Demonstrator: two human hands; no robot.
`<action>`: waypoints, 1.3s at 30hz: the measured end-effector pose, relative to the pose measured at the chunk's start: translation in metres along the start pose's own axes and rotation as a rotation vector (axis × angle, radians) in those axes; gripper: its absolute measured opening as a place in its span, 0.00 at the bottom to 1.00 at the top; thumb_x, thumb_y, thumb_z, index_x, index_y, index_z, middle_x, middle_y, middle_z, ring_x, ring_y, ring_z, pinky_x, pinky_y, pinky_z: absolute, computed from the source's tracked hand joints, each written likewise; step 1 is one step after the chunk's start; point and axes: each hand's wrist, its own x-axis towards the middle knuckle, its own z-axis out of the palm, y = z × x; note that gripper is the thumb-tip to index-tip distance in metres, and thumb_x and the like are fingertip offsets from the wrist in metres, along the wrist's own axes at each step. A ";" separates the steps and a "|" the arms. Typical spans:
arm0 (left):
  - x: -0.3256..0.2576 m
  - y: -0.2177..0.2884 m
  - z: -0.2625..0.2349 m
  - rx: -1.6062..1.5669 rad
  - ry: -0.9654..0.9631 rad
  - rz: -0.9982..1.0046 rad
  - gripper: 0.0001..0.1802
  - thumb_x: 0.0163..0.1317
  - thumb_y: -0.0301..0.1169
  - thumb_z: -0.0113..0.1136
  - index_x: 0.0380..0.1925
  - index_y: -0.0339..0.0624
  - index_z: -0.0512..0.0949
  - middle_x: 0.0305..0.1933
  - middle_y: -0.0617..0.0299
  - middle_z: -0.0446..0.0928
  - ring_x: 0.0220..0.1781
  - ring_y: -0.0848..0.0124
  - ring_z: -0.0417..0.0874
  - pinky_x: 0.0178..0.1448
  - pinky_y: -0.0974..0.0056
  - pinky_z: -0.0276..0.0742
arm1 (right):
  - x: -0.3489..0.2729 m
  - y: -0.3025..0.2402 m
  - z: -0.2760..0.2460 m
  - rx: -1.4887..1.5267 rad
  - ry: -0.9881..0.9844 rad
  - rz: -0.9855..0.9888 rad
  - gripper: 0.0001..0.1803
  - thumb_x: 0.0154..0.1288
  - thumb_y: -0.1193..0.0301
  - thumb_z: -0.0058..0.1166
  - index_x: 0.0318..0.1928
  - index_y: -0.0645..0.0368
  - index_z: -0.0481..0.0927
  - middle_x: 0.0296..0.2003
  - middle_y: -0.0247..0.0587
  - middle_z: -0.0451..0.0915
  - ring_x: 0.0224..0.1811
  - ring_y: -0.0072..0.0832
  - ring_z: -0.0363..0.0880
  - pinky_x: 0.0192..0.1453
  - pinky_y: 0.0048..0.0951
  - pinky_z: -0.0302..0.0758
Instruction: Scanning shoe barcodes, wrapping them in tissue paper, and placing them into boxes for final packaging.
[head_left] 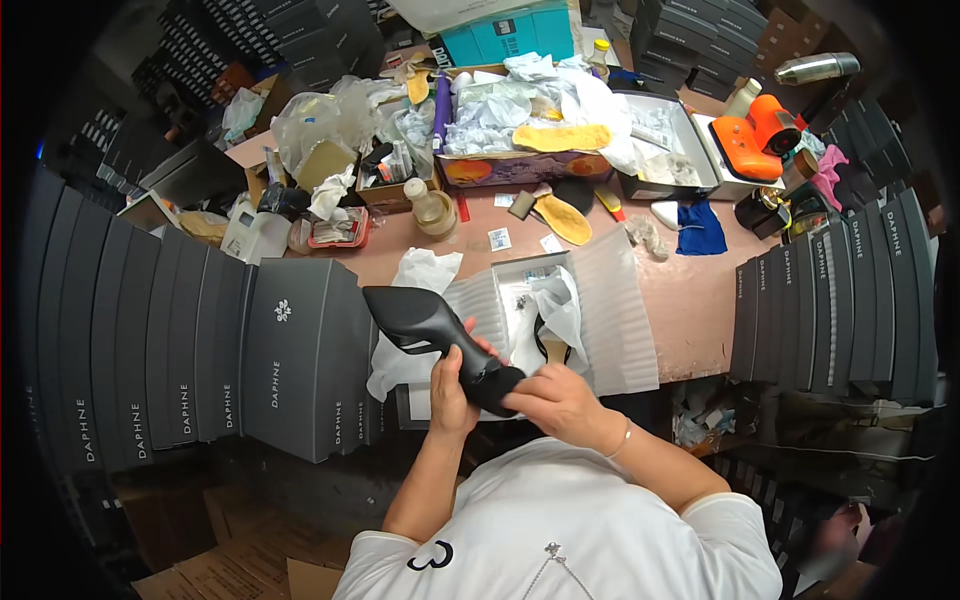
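Note:
A black pointed-toe shoe (418,318) is held over the front of the table, its toe toward the far left. My left hand (455,392) is closed around its middle from below, thumb on the near side. At the heel end, the fingers of my right hand (565,405) are pressed together on the black heel part; their tips are partly hidden. Just beyond my hands lies an open shoe box (520,267). Inside it, white tissue paper (558,308) partly covers a second shoe (554,350) with a beige insole.
Dark shoe boxes (300,350) stand in rows at left, more boxes (835,300) at right. A foam sheet (618,310) spreads beside the open box. Behind are a glass bottle (430,212), yellow insoles (562,218), a paper-filled carton (520,168) and an orange tool (745,148).

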 end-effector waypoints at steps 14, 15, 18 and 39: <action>0.017 0.005 -0.006 -0.027 -0.063 0.079 0.30 0.67 0.46 0.46 0.54 0.27 0.66 0.36 0.55 0.75 0.37 0.67 0.79 0.41 0.64 0.78 | -0.012 -0.033 -0.012 0.374 0.069 0.176 0.24 0.48 0.83 0.58 0.50 0.59 0.78 0.43 0.42 0.78 0.40 0.37 0.77 0.44 0.33 0.75; 0.015 0.003 -0.010 0.028 -0.075 0.060 0.30 0.67 0.46 0.47 0.54 0.27 0.67 0.37 0.55 0.76 0.38 0.68 0.79 0.41 0.64 0.78 | -0.003 -0.029 -0.024 0.362 0.169 0.219 0.24 0.48 0.84 0.57 0.50 0.59 0.79 0.43 0.41 0.78 0.40 0.37 0.77 0.43 0.32 0.75; 0.016 0.000 -0.012 0.192 -0.153 -0.014 0.31 0.65 0.47 0.50 0.52 0.25 0.70 0.39 0.55 0.78 0.40 0.70 0.80 0.45 0.67 0.77 | 0.031 -0.023 -0.018 0.289 0.069 0.124 0.24 0.48 0.84 0.57 0.50 0.59 0.78 0.45 0.37 0.77 0.39 0.37 0.75 0.43 0.32 0.74; 0.035 -0.027 0.009 -0.425 -0.022 -0.447 0.31 0.71 0.45 0.43 0.61 0.27 0.63 0.40 0.55 0.76 0.39 0.64 0.77 0.40 0.60 0.81 | -0.108 0.260 -0.057 -0.364 0.413 0.719 0.24 0.66 0.71 0.51 0.60 0.66 0.68 0.59 0.59 0.69 0.63 0.48 0.67 0.66 0.38 0.64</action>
